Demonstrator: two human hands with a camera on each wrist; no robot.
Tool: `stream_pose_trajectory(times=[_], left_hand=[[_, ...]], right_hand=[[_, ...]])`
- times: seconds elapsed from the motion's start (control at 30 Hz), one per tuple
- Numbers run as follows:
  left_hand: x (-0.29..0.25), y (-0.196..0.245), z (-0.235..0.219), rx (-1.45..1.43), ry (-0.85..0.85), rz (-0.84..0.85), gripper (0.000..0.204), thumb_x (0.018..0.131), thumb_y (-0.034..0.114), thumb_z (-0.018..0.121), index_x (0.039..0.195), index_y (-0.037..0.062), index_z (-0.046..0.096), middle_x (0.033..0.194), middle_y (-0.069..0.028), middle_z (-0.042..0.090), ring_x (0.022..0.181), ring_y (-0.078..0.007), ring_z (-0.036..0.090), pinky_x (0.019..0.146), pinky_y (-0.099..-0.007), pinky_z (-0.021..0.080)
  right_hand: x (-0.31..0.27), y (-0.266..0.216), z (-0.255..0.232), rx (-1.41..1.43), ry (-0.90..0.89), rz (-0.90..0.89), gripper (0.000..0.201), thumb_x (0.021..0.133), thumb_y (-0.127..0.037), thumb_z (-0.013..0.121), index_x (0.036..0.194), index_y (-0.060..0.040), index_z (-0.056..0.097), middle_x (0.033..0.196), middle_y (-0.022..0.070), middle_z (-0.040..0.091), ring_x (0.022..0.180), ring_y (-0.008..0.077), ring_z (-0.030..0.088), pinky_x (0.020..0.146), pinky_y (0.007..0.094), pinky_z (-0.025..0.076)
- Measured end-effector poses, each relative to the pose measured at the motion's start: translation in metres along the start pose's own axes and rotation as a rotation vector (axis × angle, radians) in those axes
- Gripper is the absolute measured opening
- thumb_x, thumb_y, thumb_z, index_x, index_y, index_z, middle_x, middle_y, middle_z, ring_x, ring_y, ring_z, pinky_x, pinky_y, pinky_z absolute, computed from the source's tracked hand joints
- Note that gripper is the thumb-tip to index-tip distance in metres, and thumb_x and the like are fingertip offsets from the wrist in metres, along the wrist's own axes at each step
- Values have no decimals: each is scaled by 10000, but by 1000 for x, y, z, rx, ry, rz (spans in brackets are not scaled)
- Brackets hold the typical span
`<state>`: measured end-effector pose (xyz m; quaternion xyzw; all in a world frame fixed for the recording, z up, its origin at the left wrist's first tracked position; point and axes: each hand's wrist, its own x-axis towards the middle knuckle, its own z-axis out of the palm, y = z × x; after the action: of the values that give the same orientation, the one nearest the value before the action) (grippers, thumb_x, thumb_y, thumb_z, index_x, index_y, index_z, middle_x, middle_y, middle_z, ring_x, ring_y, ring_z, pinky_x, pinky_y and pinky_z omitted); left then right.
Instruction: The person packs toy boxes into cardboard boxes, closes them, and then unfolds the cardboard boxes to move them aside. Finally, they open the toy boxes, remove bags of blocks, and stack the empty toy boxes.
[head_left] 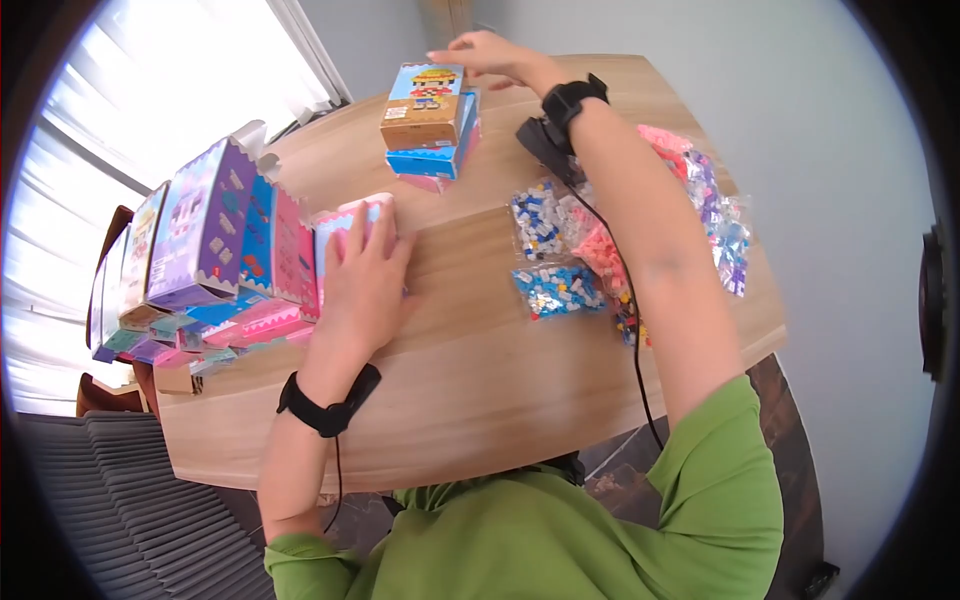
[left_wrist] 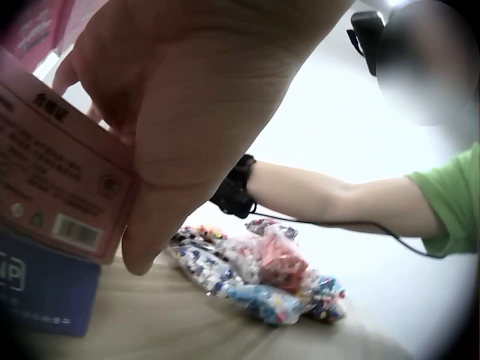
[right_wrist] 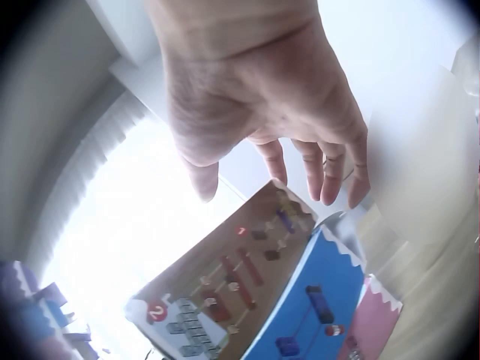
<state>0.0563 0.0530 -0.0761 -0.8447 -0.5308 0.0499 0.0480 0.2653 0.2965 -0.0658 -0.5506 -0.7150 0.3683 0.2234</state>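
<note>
My left hand (head_left: 365, 275) grips a pink box (left_wrist: 60, 165) at the right end of a row of boxes, its thumb along one side and its fingers over the other. Below that box, a dark blue box (left_wrist: 45, 289) shows in the left wrist view. At the far side of the table stands a small stack: a brown toy-brick box (head_left: 425, 105) on top, a blue box (head_left: 430, 160) under it and a pink one (right_wrist: 375, 322) lowest. Over the stack's far right corner hovers my right hand (head_left: 495, 62), fingers spread and nothing held.
Several boxes, among them a purple box (head_left: 200, 235), stand in layers along the table's left side. Clear bags of small bricks (head_left: 560, 290) lie in a heap on the right, beneath my right forearm. A black cable (head_left: 635, 370) hangs from the right wrist.
</note>
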Motion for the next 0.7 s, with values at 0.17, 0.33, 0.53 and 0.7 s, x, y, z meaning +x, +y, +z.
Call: stream_pose_trajectory(times=[0.17, 0.33, 0.53, 0.7], left_hand=[[1, 3, 13, -2, 276, 36, 608, 650, 158, 724, 1206, 96, 486, 1351, -151, 327, 1265, -319, 285, 984, -455, 308], [-10, 22, 5, -344, 481, 199, 350, 664, -44, 610, 1000, 35, 553, 1120, -139, 498, 1050, -308, 477, 828, -372, 426], [-24, 41, 16, -693, 472, 243, 241, 668, -93, 547, 891, 0, 539, 976, -136, 530, 945, -313, 513, 754, -349, 450], [-16, 38, 19, -1005, 263, 78, 315, 753, -21, 568, 1055, 9, 483, 1081, -126, 535, 1053, -272, 502, 829, -331, 441]], right_hand=[[-3, -26, 9, -419, -52, 104, 757, 568, -704, 638, 970, -63, 626, 881, 96, 586, 765, 196, 561, 550, 326, 454], [-7, -27, 13, -230, -95, 257, 798, 520, -696, 688, 912, -3, 626, 846, 127, 598, 669, 178, 574, 477, 246, 436], [-11, -6, 11, 7, -131, 354, 703, 502, -648, 748, 792, -28, 590, 725, 67, 558, 529, 90, 510, 458, 207, 438], [-34, -7, -5, 152, -119, 160, 596, 555, -608, 746, 724, -64, 571, 612, -7, 471, 448, 61, 401, 431, 177, 388]])
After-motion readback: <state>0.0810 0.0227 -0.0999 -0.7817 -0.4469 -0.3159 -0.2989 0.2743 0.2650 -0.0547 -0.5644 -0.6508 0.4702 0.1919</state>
